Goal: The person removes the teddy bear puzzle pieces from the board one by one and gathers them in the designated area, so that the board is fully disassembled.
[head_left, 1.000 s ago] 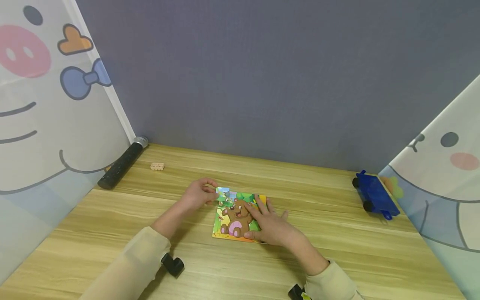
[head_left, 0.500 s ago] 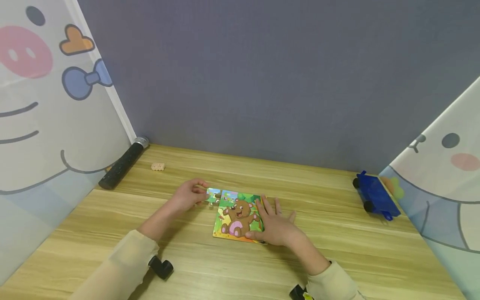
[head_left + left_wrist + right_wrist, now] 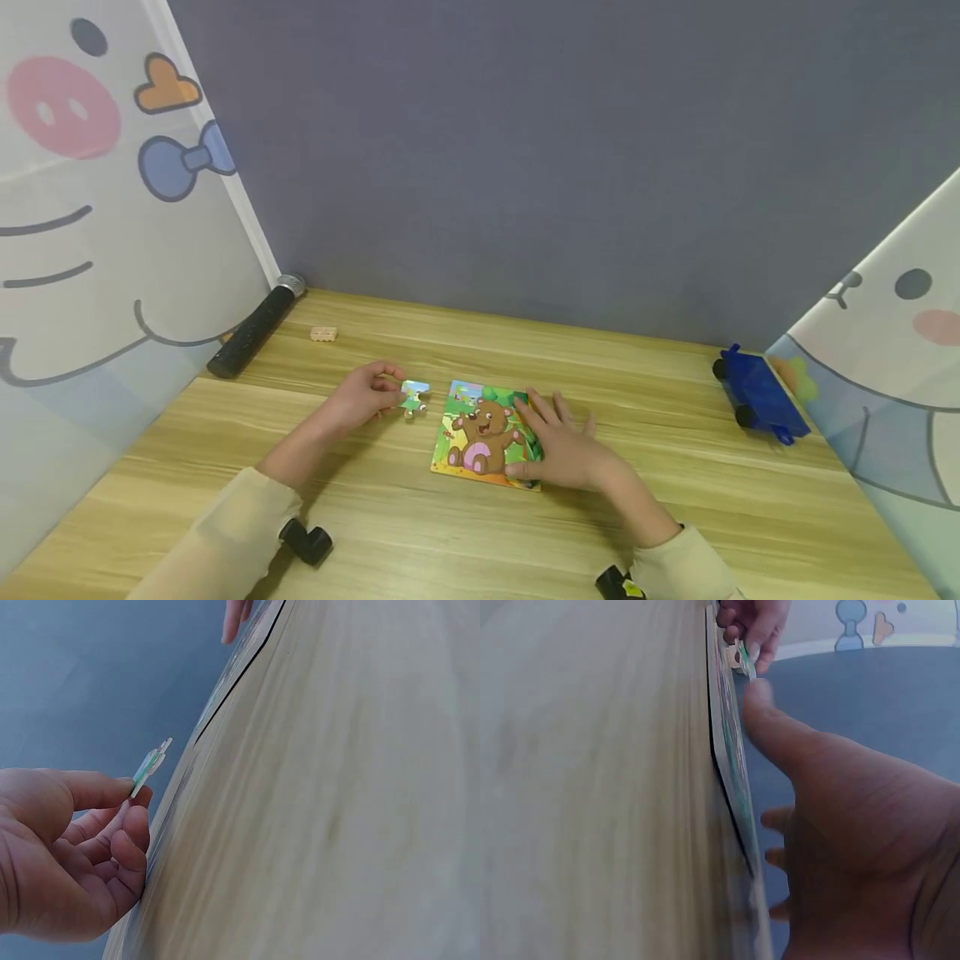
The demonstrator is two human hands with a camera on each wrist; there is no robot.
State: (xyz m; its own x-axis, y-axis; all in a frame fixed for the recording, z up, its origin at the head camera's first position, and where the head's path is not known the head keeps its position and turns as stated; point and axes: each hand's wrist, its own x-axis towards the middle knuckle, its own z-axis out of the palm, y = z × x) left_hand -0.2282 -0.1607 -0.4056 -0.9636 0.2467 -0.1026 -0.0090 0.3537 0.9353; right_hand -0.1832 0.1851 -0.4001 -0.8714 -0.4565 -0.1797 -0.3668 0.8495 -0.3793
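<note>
left hand (image 3: 360, 397) pinches 1 thin green-blue jigsaw piece (image 3: 413, 395) | right hand (image 3: 568, 448) spread over squarish green-yellow bear puzzle (image 3: 480, 435), contact unclear

The person is wearing pale cream long sleeves; the left sleeve (image 3: 225, 529) is creasing softly near its cuff, and the right sleeve (image 3: 686, 567) is showing the same plain cloth. Each wrist is carrying a black camera: the left camera (image 3: 306, 542) is showing a stubby, angled, rounded body, the right camera (image 3: 612, 583) is sitting beside a bright yellow patch (image 3: 633, 589).
</note>
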